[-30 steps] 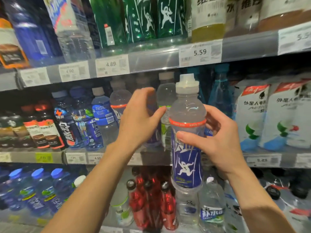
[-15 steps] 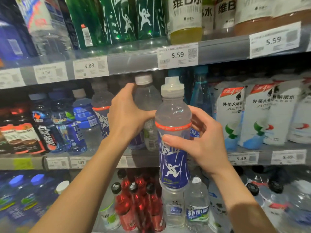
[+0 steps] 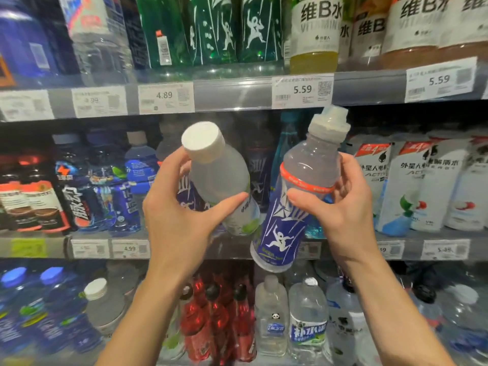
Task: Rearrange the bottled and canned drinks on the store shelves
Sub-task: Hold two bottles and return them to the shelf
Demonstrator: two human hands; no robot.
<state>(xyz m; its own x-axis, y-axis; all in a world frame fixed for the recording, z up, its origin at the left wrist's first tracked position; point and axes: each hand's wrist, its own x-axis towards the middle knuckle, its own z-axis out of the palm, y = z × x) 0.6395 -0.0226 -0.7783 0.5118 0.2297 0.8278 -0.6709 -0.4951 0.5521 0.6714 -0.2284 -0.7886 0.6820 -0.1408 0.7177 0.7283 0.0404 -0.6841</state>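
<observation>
Mid-swap at the middle shelf (image 3: 237,247): my left hand (image 3: 182,223) holds the white-capped bottle (image 3: 219,175), tilted and lifted clear of its row; my right hand (image 3: 340,207) grips the blue-labelled bottle (image 3: 287,220), also tilted, in front of the shelf. Next, I judge, each bottle needs righting and seating in the other's slot.

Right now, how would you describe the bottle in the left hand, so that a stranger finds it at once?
Look in front of the middle shelf, just under the 4.89 price tag. There the left hand holds a cloudy bottle, tilted. Unlike the blue-labelled bottle in the right hand, it has a flat white cap and a pale green label.
</observation>
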